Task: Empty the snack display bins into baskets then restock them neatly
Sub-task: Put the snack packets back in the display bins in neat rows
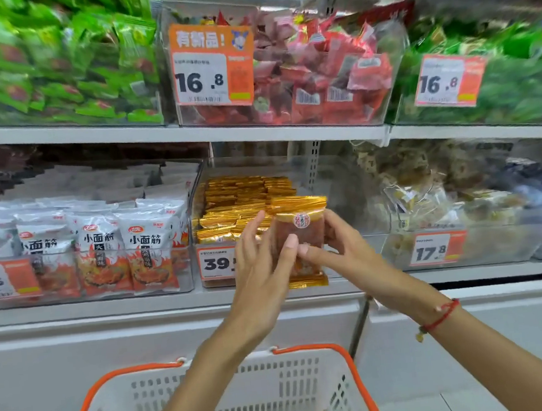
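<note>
A stack of gold-edged snack packets (301,232) stands upright between my two hands in front of the middle shelf. My left hand (262,271) presses its left side with straight fingers. My right hand (335,248) grips it from the right, thumb across the front. Behind it, a clear bin (218,277) with a 39 price tag holds several more gold packets (240,201), stacked at its left. Below, a white basket with orange handles (289,387) holds a few packets at the bottom edge.
White noodle-snack bags (100,253) fill the bin to the left. A bin of brown wrapped snacks (432,191) stands to the right. The upper shelf carries bins of green packets (54,60) and red packets (326,69). A white cabinet front (111,344) lies below the shelf.
</note>
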A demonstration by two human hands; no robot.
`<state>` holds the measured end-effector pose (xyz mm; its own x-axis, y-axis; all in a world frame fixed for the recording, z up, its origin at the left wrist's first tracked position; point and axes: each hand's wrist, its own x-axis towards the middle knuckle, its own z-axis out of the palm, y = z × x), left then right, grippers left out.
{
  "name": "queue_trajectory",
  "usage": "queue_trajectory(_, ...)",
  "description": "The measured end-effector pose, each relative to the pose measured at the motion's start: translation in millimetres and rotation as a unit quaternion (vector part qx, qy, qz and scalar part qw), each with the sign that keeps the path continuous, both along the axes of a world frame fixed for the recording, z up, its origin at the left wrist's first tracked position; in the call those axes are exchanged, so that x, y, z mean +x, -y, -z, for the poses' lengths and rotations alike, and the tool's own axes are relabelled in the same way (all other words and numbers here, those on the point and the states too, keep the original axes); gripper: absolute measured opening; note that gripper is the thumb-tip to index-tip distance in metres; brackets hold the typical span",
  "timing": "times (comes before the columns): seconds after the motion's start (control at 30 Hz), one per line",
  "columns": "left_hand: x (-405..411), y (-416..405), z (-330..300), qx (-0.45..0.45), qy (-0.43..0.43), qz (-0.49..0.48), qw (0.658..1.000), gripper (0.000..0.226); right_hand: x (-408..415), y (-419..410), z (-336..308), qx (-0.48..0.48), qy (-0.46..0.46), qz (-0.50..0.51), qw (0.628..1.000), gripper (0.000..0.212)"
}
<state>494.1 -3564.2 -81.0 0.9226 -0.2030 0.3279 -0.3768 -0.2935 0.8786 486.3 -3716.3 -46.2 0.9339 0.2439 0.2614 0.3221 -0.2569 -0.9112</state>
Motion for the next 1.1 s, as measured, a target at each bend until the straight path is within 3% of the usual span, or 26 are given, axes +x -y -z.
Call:
queue_trajectory(0.13, 25, 9, -17, 0.071, 0.044, 0.022, 0.996, 0.040, 12, 25, -6, 0.058, -0.027, -0.007, 0.998, 0.051)
queue_trajectory(0.23, 50, 4, -16, 0.154, 0.098, -0.011, 0.983, 0.082, 17, 34, -4, 0.068, -0.026, 0.028, 0.997, 0.052)
queue_trajectory(0.3, 69, -7, -13, 0.206, 0.136, -0.059, 0.967, 0.097, 19, 43, -3, 0.051, 0.016, 0.078, 0.995, 0.049)
queue_trajectory(0.47, 113, -25, -8, 0.391, 0.168, -0.120, 0.897, 0.088, 28, 68, -12, -0.092, 0.216, 0.166, 0.958, 0.054)
queue_trajectory(0.6, 132, -25, -6, 0.436, 0.101, -0.072, 0.892, 0.071, 56, 77, -15, -0.264, 0.349, 0.220, 0.872, 0.066)
queue_trajectory(0.7, 137, -27, -2, 0.456, 0.090, -0.060, 0.884, 0.067, 85, 77, -17, -0.354, 0.368, 0.270, 0.816, 0.058)
queue_trajectory(0.77, 137, -27, 0, 0.458, 0.090, -0.057, 0.882, 0.076, 111, 73, -18, -0.412, 0.325, 0.282, 0.803, 0.055)
queue_trajectory(0.8, 137, -27, 0, 0.455, 0.090, -0.057, 0.884, 0.078, 129, 73, -18, -0.425, 0.275, 0.284, 0.814, 0.057)
queue_trajectory(0.97, 135, -29, 1, 0.448, 0.102, -0.062, 0.886, 0.094, 226, 78, -13, -0.321, 0.014, 0.248, 0.914, 0.069)
queue_trajectory(1.1, 135, -29, 1, 0.445, 0.099, -0.067, 0.888, 0.085, 275, 80, 8, -0.313, -0.108, 0.212, 0.920, 0.058)
